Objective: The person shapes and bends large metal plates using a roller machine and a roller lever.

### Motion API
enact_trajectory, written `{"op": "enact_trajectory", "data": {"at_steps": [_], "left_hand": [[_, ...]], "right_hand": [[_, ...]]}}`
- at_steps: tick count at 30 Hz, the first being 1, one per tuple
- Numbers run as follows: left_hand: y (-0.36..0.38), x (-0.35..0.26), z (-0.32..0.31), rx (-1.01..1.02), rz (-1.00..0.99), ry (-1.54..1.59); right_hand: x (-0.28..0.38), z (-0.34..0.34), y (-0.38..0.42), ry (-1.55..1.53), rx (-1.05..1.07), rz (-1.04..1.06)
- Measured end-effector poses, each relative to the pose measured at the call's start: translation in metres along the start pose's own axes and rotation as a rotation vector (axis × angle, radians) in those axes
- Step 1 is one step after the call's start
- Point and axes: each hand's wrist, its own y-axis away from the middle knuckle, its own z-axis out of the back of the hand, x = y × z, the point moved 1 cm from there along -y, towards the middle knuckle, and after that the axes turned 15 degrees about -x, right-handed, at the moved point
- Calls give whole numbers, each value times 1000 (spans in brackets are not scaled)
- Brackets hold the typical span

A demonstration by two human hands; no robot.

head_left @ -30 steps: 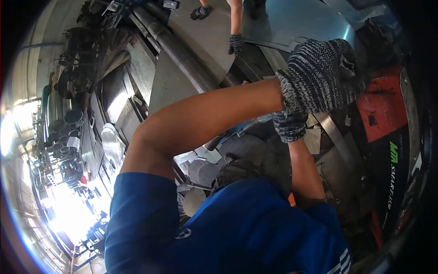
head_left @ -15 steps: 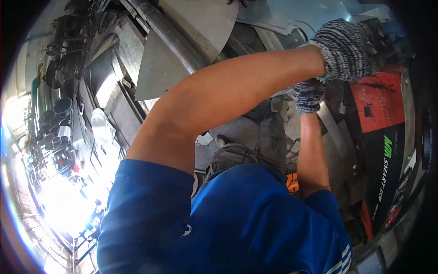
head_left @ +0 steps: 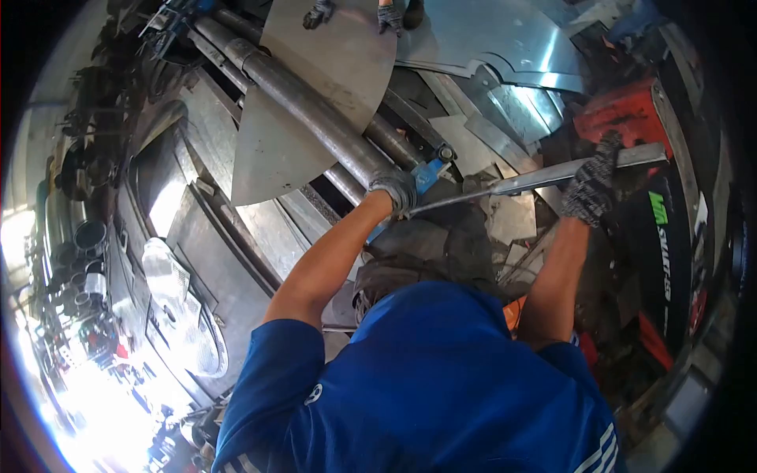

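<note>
My right hand, in a grey knitted glove, is closed around a long metal bar that narrows to a thin rod at its left end. My left hand, gloved too, is closed at the near end of a thick steel roller, where the rod's tip meets it. What its fingers grip is hidden. Close beside it is a blue machine part. A large curved metal sheet passes between the rollers.
A co-worker's gloved hands rest at the sheet's far edge. To my right stands a red and black machine. Shiny cut sheet lies at the back, with metal scraps near my feet and plates at left.
My left hand has swung from the red machine at upper right down to the roller's end. My right hand has moved slightly right, and the long bar now shows in it.
</note>
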Motion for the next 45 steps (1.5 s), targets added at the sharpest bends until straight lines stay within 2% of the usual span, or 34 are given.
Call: {"op": "enact_trajectory", "data": {"at_steps": [1, 3, 5, 9, 13, 14, 15, 17, 18, 19, 20, 23, 25, 26, 28, 29, 31, 32, 35, 39, 42, 44, 45], "left_hand": [[11, 8, -4, 23, 111, 54], [26, 10, -16, -48, 22, -9], [31, 8, -18, -146, -56, -72], [41, 9, -11, -138, -75, -7], [36, 13, -6, -155, -87, 53], [35, 11, -7, -172, -72, 82], [39, 12, -11, -164, -57, 107], [43, 17, -8, -133, -70, 141], [42, 19, -13, -184, -67, 157], [45, 17, -17, -235, -58, 180], [45, 18, -14, -191, -72, 161], [46, 18, -4, -160, -158, 180], [46, 19, -1, -169, -200, 197], [46, 20, 1, -118, -193, 186], [45, 22, 5, -71, -223, 186], [45, 25, -2, -70, -223, 189], [44, 31, -18, -127, -220, 248], [43, 30, -16, -93, -241, 240], [44, 26, 17, -73, -258, 224], [43, 33, -12, -11, -245, 281], [44, 35, -19, -6, -247, 222], [43, 38, -16, 16, -238, 284], [48, 37, -9, 24, -231, 343]], "right_hand": [[12, 13, -1, -67, -23, -45], [11, 35, -9, -134, -88, -69], [-39, 23, -34, 20, -88, 77], [-24, -35, -26, 395, -129, 299], [3, -114, -11, 378, -53, 194], [-23, -148, -27, 386, -38, 202], [-72, -184, -46, 562, -7, 441], [-99, -188, -39, 761, 58, 677], [-61, -173, -31, 857, 188, 681], [-53, -166, -25, 921, 260, 682], [-47, -159, -21, 981, 335, 684], [-49, -165, -31, 537, 38, 443], [-34, -160, -19, 556, 8, 443], [-16, -156, -11, 482, 37, 332], [-22, -158, -15, 410, 67, 224], [-46, -162, -31, 459, 55, 266], [-49, -166, -33, 502, 46, 308], [-30, -161, -25, 493, 81, 244], [-42, -163, -30, 596, 85, 380], [-75, -161, -46, 584, 1, 503], [-91, -196, -63, 464, 100, 325], [-110, -196, -68, 651, 75, 212], [-124, -192, -74, 651, 97, 208]]}}
